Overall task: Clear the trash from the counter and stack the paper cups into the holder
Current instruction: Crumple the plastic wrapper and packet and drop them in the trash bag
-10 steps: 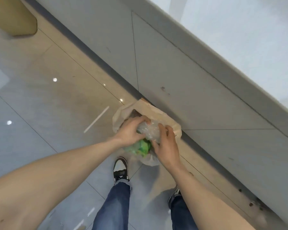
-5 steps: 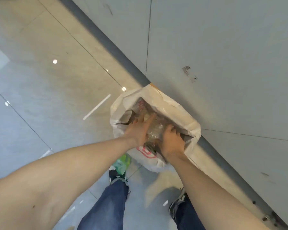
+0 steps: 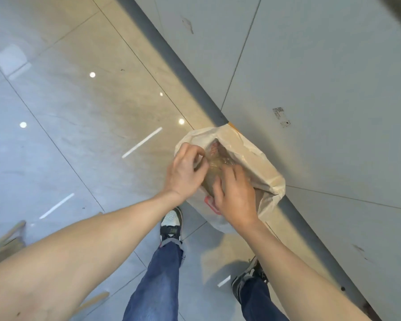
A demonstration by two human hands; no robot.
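Note:
A white paper trash bag point(image 3: 262, 163) with a red print stands open on the floor against the counter's grey front panel point(image 3: 322, 89). Crumpled clear plastic wrap point(image 3: 214, 165) sits in its mouth. My left hand point(image 3: 185, 170) is at the bag's left rim, fingers curled onto the plastic. On the near side, my right hand point(image 3: 235, 195) presses down on the same plastic. Both hands cover most of the bag's opening, so what lies deeper inside is hidden. No paper cups or holder are in view.
A glossy tiled floor point(image 3: 79, 126) spreads to the left. A dark baseboard strip point(image 3: 171, 63) runs diagonally along the counter. My two shoes point(image 3: 171, 224) and jeans are just below the bag. Wooden furniture legs point(image 3: 7, 237) show at the lower left edge.
The green wrapper seen earlier is out of sight. Both hands have pushed the clear plastic down into the bag, and my view has moved closer to the bag and floor.

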